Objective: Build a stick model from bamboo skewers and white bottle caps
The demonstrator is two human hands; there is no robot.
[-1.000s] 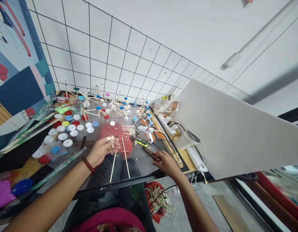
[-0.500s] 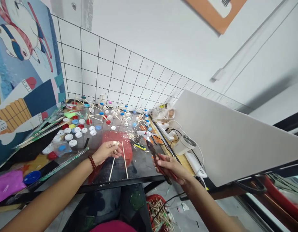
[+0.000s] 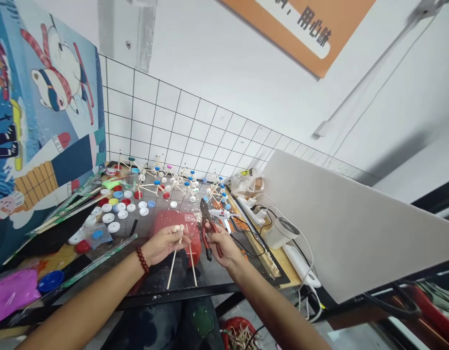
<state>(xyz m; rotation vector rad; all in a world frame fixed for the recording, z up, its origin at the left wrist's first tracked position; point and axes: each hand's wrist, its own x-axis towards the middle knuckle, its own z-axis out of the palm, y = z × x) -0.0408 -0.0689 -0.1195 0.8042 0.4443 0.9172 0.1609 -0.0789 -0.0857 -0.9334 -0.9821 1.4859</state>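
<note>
My left hand (image 3: 167, 244) pinches thin wooden sticks (image 3: 172, 270) near their upper ends, over the red patch of the table. One stick slants down toward the table's front edge. Another stick (image 3: 193, 272) runs down beside it, just right of the fingertips; whether the hand holds it too I cannot tell. In my right hand (image 3: 222, 247) is a pair of pliers (image 3: 205, 218) with red handles, its dark jaws pointing up and away from me. The pliers are right of the sticks and apart from them. A white glue gun (image 3: 224, 216) lies just beyond my right hand.
Stick models with coloured caps (image 3: 157, 183) stand along the back by the wire grid (image 3: 169, 109). White bottle caps (image 3: 114, 227) lie at left. A power strip (image 3: 250, 208) with cables (image 3: 255, 250) runs along the right. Below is a red bin (image 3: 230, 325) of stick scraps.
My right hand has brought the pliers leftward, closer to the left hand, and their jaws now point more upright. The left hand still holds the sticks. The camera view has tilted up slightly.
</note>
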